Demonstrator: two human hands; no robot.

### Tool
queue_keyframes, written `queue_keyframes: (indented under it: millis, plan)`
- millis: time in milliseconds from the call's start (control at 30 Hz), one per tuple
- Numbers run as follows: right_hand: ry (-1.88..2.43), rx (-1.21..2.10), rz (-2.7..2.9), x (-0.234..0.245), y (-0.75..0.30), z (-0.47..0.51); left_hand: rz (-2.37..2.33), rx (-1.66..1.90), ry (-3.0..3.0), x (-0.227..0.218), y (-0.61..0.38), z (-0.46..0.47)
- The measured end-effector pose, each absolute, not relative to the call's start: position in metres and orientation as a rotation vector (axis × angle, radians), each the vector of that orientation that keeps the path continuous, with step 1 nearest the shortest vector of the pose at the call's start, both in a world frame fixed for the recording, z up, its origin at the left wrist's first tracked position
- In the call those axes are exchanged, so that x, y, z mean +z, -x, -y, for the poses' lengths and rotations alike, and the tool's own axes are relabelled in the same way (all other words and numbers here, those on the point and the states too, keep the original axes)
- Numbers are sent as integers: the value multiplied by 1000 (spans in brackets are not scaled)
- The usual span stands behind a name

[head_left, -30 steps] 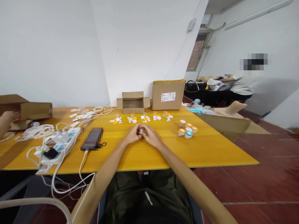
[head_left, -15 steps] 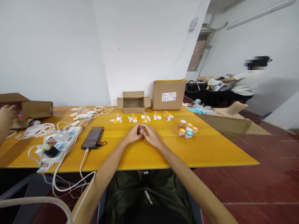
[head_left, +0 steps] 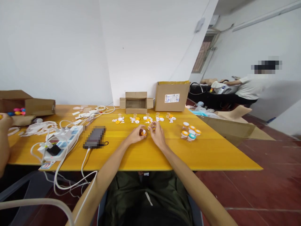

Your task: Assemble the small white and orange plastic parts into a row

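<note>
Over the middle of the table, my left hand (head_left: 135,135) is closed around an orange lid (head_left: 143,134), which has something white in it. My right hand (head_left: 158,135) is just to the right, its fingers curled about a small clear cup (head_left: 152,126), partly hidden by them. Beyond both hands runs a row of clear cups, orange and white lids (head_left: 137,122), and small white pieces (head_left: 114,120). To the right stands a group of clear jars with white, orange and teal lids (head_left: 192,136).
An open cardboard box (head_left: 136,105) and a taller closed carton (head_left: 172,97) stand at the back. A cabled power strip (head_left: 70,138) and a dark phone-like device (head_left: 95,137) lie left. Another person's hand (head_left: 5,124) is at far left, near colored balls (head_left: 19,111).
My hands were together around one small item; they have come apart, leaving the orange lid in my left and the clear cup in my right. The other person's hand has drawn back from the box.
</note>
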State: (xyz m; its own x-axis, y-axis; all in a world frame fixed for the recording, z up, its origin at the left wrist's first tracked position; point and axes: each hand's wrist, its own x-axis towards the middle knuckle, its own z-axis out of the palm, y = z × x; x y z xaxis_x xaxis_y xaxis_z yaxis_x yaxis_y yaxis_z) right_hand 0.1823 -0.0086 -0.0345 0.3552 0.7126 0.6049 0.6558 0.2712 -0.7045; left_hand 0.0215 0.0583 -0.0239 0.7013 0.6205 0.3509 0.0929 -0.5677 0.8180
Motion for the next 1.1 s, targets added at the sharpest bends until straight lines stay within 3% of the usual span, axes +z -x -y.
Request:
queue_keyframes:
  millis: [833,1100]
  plan:
    - [1672,32,1375,-55,-211,-8,-661,850,-2110,-24,-22,-57]
    - [1608,-217,1216,-52,-218,-2,-663,855,-2099,-27,-22,-60]
